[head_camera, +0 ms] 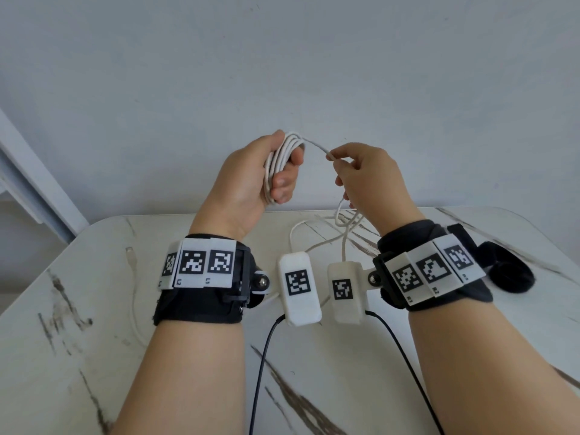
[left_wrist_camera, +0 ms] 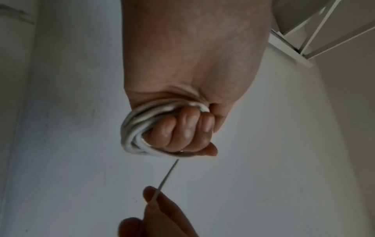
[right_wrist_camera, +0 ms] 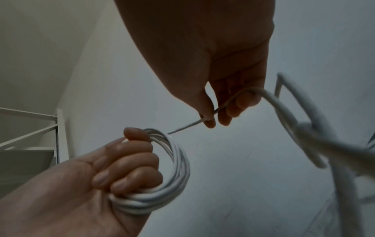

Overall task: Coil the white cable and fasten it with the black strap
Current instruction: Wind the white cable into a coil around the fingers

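Note:
My left hand (head_camera: 276,171) is raised above the table, its fingers curled round a coil of white cable (head_camera: 281,158) of several loops; the coil (left_wrist_camera: 138,128) wraps the curled fingers in the left wrist view. From the coil (right_wrist_camera: 176,173) a single strand runs right to my right hand (head_camera: 337,160), which pinches it between thumb and forefinger. Below that hand the loose cable (head_camera: 345,224) hangs down and lies in tangled loops on the table. A black strap (head_camera: 510,271) lies on the table by my right wrist.
The white marble-pattern table (head_camera: 94,324) fills the lower view, a plain wall behind it. A cable plug end (head_camera: 130,254) lies left of my left wrist. Two black leads (head_camera: 260,372) run from the wrist cameras toward me. A white frame (left_wrist_camera: 316,36) stands at the left.

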